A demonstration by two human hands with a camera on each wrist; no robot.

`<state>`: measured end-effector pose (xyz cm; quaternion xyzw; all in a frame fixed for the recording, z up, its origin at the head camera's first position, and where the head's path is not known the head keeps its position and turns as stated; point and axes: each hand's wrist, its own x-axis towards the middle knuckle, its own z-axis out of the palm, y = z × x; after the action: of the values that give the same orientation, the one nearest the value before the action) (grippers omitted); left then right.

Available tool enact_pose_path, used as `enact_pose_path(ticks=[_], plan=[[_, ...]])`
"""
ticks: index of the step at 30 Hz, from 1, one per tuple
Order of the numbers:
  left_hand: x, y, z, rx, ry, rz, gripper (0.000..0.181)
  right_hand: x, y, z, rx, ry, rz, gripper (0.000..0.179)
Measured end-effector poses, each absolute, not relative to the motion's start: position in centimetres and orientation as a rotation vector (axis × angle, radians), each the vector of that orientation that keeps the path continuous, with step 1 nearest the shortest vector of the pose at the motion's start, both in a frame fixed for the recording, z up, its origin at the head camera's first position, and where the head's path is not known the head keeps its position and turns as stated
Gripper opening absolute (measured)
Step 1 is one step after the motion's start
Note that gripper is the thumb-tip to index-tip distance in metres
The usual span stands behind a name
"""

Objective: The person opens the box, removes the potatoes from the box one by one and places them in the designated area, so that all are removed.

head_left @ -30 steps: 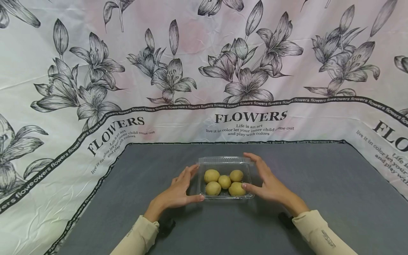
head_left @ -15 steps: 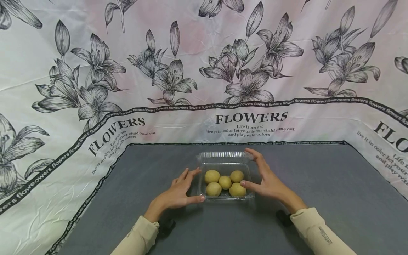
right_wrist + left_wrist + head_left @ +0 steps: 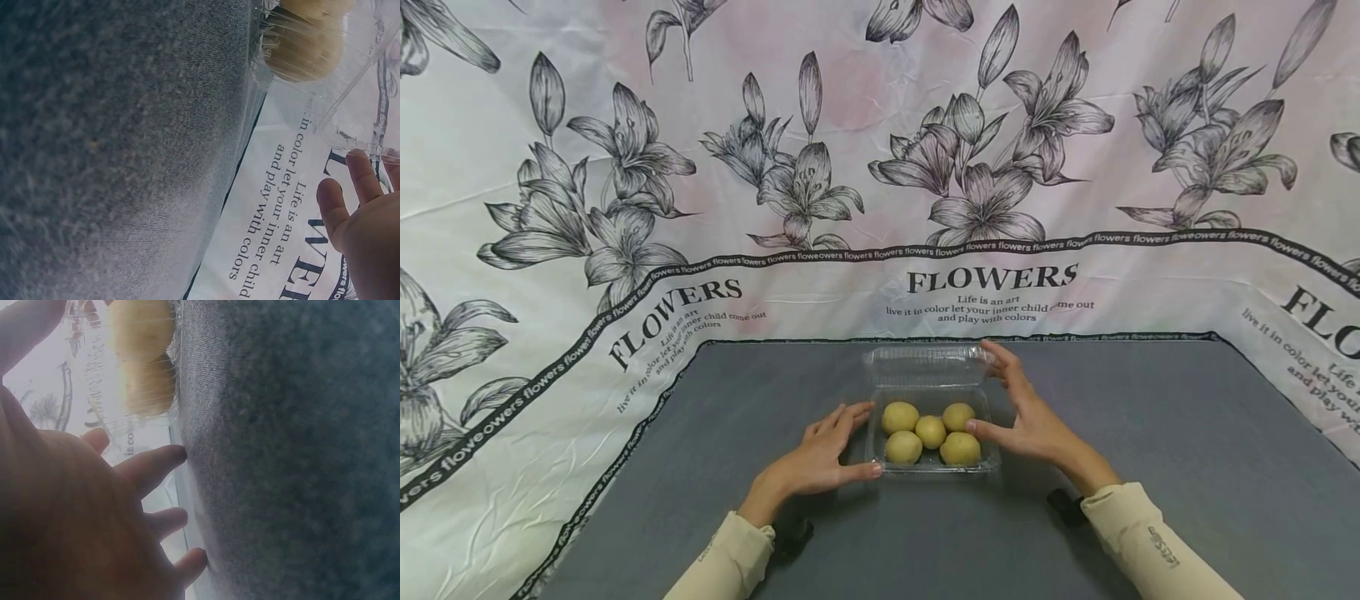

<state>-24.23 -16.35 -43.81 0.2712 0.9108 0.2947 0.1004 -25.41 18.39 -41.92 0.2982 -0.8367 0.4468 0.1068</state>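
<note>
A clear plastic clamshell box sits on the table, its ribbed lid raised at the far side. Inside lie several yellow-tan potatoes. My left hand rests at the box's left side, thumb at the near corner and fingers spread; in the left wrist view its fingers are straight beside the box. My right hand has its fingertips at the lid's right edge, while its thumb reaches over the box's right side near a potato. In the right wrist view, extended fingers touch the clear lid edge.
The box stands on a dark grey cloth-covered table. A white curtain printed with flowers and lettering rises behind and beside it. Dark wrist devices show under both cuffs.
The lid has risen and tilted farther back, its top edge moving away. My right fingertips have moved up and away with it. My left hand has stayed nearly still.
</note>
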Motion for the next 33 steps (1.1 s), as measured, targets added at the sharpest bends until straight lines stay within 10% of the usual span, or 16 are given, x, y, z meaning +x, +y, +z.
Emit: enact_pose_path(ticks=[33], plan=[[-24.2, -16.7, -43.6, 0.824, 2.666, 0.827, 0.091, -26.4, 17.7, -41.3, 0.872, -2.437, 1.367, 0.115]])
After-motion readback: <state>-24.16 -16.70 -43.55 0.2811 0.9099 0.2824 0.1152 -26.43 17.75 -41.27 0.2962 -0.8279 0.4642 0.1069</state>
